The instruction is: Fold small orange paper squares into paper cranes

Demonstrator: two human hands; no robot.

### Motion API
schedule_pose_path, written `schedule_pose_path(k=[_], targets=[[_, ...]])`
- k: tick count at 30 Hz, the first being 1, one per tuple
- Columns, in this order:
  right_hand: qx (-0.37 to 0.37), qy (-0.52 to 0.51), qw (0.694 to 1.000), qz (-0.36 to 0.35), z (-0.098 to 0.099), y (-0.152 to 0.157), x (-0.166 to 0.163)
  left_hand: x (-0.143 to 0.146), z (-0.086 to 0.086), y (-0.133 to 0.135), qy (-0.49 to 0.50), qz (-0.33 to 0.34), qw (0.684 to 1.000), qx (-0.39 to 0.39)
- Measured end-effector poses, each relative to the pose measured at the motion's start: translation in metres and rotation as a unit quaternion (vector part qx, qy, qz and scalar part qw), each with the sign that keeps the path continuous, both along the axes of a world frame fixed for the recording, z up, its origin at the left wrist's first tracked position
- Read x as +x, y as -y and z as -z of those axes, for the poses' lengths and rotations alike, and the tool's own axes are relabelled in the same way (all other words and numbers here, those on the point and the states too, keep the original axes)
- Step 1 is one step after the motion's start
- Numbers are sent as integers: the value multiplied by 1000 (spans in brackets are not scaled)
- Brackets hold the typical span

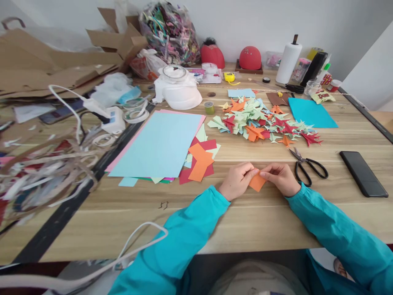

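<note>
Between my two hands is a small piece of orange paper (257,182), close to the table's front. My left hand (238,179) pinches its left upper edge with thumb and fingers. On the other side my right hand (282,178) pinches the upper right edge. The fingers cover the paper's top part, so its folds there are hidden. Just right of my right hand lie black-handled scissors (310,166), blades pointing away. Farther back spreads a pile of folded paper cranes (254,116) in green, orange and red. Loose orange paper pieces (201,162) lie left of my left hand.
A stack of coloured sheets (156,143) lies to the left, with a green thread spool (209,107) behind it. A phone (364,173) rests at the right, and a turquoise sheet (312,112) farther back. Tangled straps (61,168) and cardboard (55,61) crowd the far left.
</note>
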State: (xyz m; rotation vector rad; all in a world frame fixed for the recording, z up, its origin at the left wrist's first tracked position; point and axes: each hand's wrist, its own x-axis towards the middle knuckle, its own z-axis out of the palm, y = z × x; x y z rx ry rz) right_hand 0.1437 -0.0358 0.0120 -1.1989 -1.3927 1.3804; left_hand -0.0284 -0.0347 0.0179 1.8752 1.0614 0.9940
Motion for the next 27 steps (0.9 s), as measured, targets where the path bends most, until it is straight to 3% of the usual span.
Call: schedule_pose_path(k=[11, 16, 20, 24, 27], targets=[[17, 13, 1000, 3, 1, 0, 1, -1, -4, 0, 32, -3, 998, -45], [18, 23, 998, -48, -2, 3, 0, 0, -6, 2, 14, 31, 998, -49], [75, 85, 988, -108, 0, 5, 0, 2, -6, 5, -3, 61, 996, -73], [106, 87, 986, -95, 2, 4, 0, 2, -6, 5, 7, 70, 991, -117], [96, 91, 987, -92, 2, 3, 1, 2, -8, 4, -1, 76, 992, -103]])
